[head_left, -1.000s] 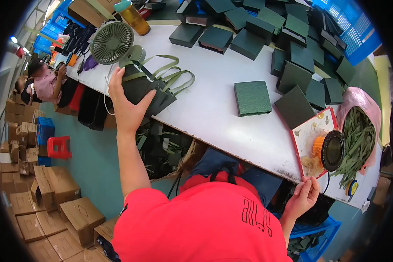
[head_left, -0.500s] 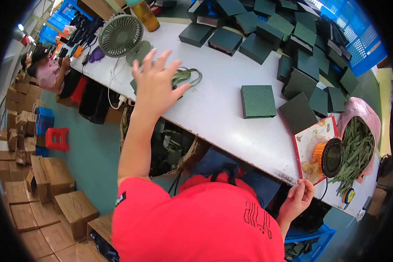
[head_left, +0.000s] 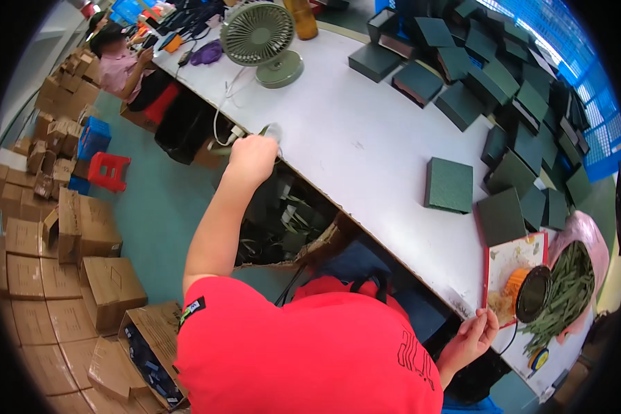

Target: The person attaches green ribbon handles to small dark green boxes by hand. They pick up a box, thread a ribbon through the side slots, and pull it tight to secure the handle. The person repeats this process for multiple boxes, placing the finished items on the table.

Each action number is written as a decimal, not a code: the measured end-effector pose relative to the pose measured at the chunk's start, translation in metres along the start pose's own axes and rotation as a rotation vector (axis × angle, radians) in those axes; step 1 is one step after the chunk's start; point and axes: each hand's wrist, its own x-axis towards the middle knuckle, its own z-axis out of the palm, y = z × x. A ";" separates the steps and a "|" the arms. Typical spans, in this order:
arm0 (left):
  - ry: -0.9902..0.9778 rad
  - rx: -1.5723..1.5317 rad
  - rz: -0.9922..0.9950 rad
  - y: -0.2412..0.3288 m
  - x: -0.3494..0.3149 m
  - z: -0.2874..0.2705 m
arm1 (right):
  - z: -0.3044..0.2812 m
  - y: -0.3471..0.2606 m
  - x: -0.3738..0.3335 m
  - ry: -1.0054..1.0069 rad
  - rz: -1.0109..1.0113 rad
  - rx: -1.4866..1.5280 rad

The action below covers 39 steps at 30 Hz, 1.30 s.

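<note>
The left of two head-worn fisheye cameras looked down and forward over the wearer's red cloth shirt point(head_left: 297, 345), near the bare left hand point(head_left: 253, 159) and bare right hand point(head_left: 469, 339). The long, white-topped desk point(head_left: 355, 162) slanted across its wide, dark-rimmed view.

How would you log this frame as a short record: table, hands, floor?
Table: fan, lone green box, pile of green boxes, pink bag of green strips
Left hand: closed at the table's edge, apparently on a blurred green strap
Right hand: by a red-edged tray; cannot tell whether it holds anything
Floor: red stool, cardboard cartons
</note>
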 end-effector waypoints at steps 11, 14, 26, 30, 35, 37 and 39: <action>0.276 -0.560 0.328 0.091 0.019 -0.052 | 0.005 0.001 -0.007 0.024 0.019 -0.029; 0.336 -0.784 0.583 0.167 0.030 -0.048 | -0.002 -0.004 -0.013 0.016 -0.032 -0.069; 0.222 -0.682 0.737 0.292 0.045 -0.056 | -0.116 -0.022 0.012 0.495 -0.218 -0.405; 0.259 -0.672 0.643 0.296 0.038 -0.054 | -0.150 -0.020 0.028 0.560 -0.238 -0.594; 0.172 -0.442 0.603 0.287 0.013 -0.077 | -0.161 -0.021 0.056 0.474 -0.269 -0.838; 0.062 -0.459 0.620 0.279 0.010 -0.083 | -0.152 -0.028 0.070 0.380 -0.322 -0.917; -0.018 -0.509 0.677 0.262 0.016 -0.081 | -0.160 -0.029 0.089 0.258 -0.470 -1.075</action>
